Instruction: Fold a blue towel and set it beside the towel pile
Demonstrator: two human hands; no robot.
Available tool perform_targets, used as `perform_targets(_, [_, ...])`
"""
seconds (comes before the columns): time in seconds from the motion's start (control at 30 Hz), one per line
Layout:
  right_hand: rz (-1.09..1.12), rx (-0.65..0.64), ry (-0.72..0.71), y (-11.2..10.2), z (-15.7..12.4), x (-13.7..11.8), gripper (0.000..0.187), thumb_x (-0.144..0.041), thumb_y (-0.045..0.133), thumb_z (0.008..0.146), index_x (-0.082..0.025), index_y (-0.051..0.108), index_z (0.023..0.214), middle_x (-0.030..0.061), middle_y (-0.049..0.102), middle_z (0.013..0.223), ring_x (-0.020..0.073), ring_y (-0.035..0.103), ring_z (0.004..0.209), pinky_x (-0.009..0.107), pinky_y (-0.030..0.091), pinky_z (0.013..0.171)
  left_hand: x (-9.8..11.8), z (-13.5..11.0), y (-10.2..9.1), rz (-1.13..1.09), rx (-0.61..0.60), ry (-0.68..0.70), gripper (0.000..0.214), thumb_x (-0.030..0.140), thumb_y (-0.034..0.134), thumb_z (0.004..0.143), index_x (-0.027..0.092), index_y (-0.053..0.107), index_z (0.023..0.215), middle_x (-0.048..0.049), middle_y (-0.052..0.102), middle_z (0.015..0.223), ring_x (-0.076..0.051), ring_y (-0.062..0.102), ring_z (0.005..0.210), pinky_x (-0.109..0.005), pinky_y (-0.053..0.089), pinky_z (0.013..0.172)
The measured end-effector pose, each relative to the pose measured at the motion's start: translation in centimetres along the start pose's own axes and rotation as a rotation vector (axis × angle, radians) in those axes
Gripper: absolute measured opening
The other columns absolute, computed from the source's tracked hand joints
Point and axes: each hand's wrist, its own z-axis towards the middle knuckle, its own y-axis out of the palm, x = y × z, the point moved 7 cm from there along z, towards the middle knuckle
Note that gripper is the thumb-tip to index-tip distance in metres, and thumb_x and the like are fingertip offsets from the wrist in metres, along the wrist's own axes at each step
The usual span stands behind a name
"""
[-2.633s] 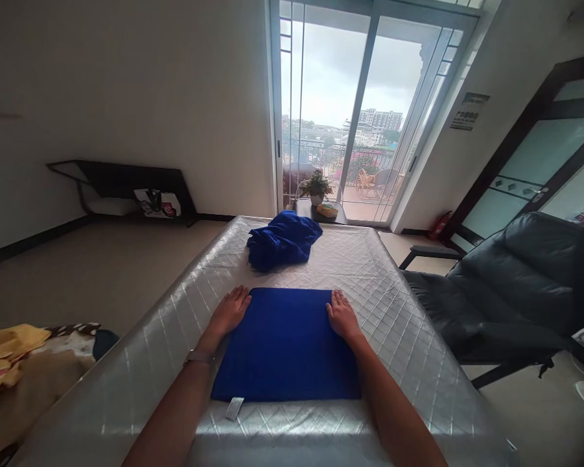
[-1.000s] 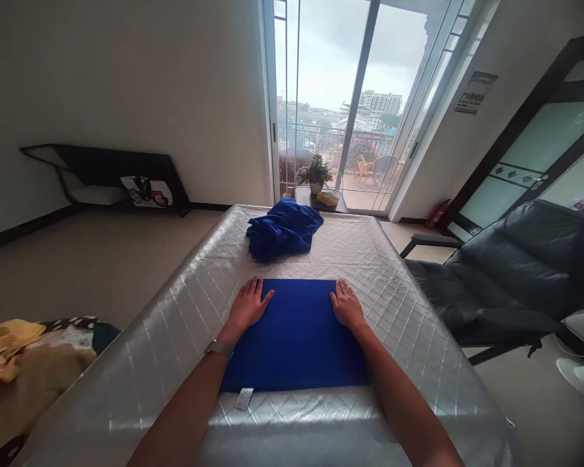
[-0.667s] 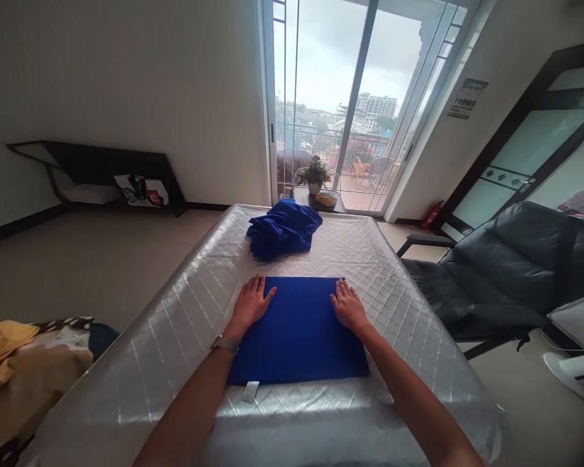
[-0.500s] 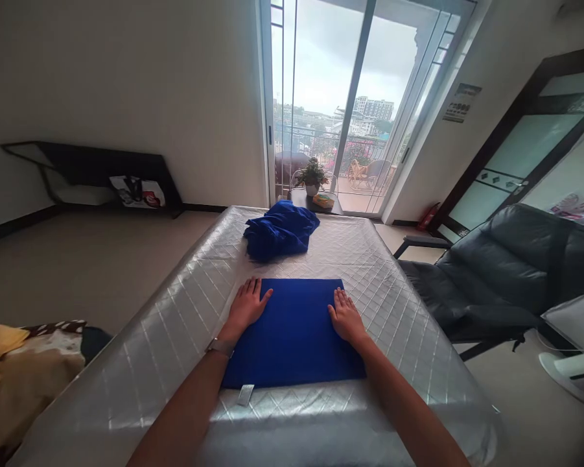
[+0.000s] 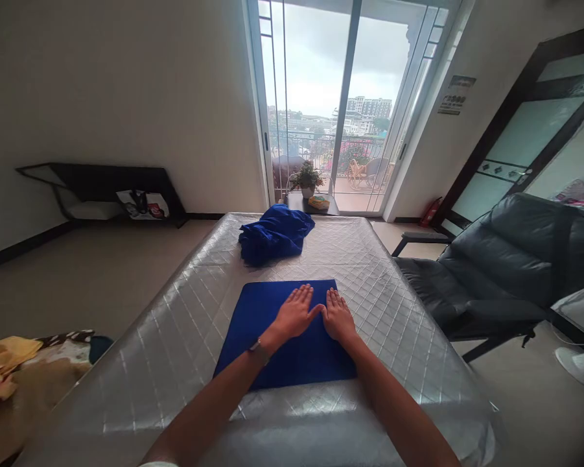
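Observation:
A flat blue folded cloth (image 5: 260, 318) lies on the silver quilted cover (image 5: 175, 324) of a table or bed in front of me. My left hand (image 5: 295, 312) rests palm down on the cloth, right of its middle, with its fingers stretched out. Close beside it, my right hand (image 5: 339, 316) lies flat at the cloth's right edge. The two thumbs meet or nearly touch. Beyond the cloth sits a crumpled heap of blue fabric (image 5: 275, 235), which neither hand touches.
A black armchair (image 5: 505, 266) stands to the right. At the far end, a small table holds a potted plant (image 5: 308, 178) and a tissue pack (image 5: 319, 203) before the glass door. Cloths (image 5: 34, 370) are piled at the lower left. A low black bench (image 5: 111, 188) is by the wall.
My left hand has slid from the cloth's left edge across to beside my right hand. My right hand stays near the right edge. The view has shifted slightly.

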Motion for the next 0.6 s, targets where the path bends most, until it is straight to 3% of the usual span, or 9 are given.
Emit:
perform_targets(0.07, [-0.015, 0.000, -0.031, 0.1, -0.1, 0.0, 0.061, -0.031, 0.022, 0.100, -0.005, 0.023, 0.155, 0.0114, 0.013, 0.162, 0.0207, 0.010, 0.151, 0.037, 0.010, 0.122, 3.1, 1.2, 1.3, -0.029, 0.014, 0.046, 0.069, 0.055, 0.016, 0.101, 0.012, 0.034, 0.152, -0.0143, 0.034, 0.156, -0.024, 0.026, 0.147, -0.043, 0.021, 0.121])
perform_targets(0.13, [-0.028, 0.006, -0.043, 0.1, -0.2, 0.1, 0.061, -0.027, 0.024, 0.099, -0.005, 0.023, 0.155, 0.0109, 0.012, 0.162, 0.0209, 0.011, 0.151, 0.036, 0.010, 0.122, 4.5, 1.7, 2.2, -0.041, 0.023, 0.030, 0.066, 0.051, 0.014, 0.102, 0.014, 0.036, 0.152, -0.0140, 0.040, 0.154, -0.024, 0.030, 0.146, -0.043, 0.023, 0.121])
perform_targets(0.27, [-0.034, 0.021, -0.033, -0.1, -0.2, 0.0, 0.061, -0.031, 0.021, 0.100, -0.003, 0.024, 0.154, 0.0130, 0.015, 0.162, 0.0217, 0.012, 0.150, 0.037, 0.011, 0.121, 3.6, 0.5, 2.4, -0.020, 0.002, -0.011, 0.068, 0.053, 0.014, 0.102, 0.012, 0.038, 0.151, -0.0137, 0.036, 0.156, -0.022, 0.027, 0.147, -0.041, 0.022, 0.122])
perform_targets(0.37, [-0.016, 0.019, -0.014, -0.2, -0.1, -0.1, 0.062, -0.034, 0.020, 0.101, -0.002, 0.023, 0.154, 0.0131, 0.016, 0.162, 0.0215, 0.012, 0.151, 0.038, 0.011, 0.121, 0.7, -1.9, 1.3, 0.034, -0.041, -0.076, 0.072, 0.059, 0.016, 0.100, 0.012, 0.033, 0.152, -0.0116, 0.029, 0.159, -0.022, 0.023, 0.149, -0.042, 0.020, 0.122])
perform_targets(0.6, [0.008, 0.009, 0.017, -0.2, -0.1, -0.1, 0.062, -0.035, 0.020, 0.102, -0.003, 0.022, 0.155, 0.0111, 0.016, 0.162, 0.0198, 0.012, 0.150, 0.036, 0.009, 0.121, -9.7, -9.6, -1.5, 0.210, -0.114, -0.347, 0.079, 0.063, 0.013, 0.098, 0.009, 0.027, 0.154, -0.0136, 0.023, 0.160, -0.026, 0.020, 0.149, -0.046, 0.019, 0.121])
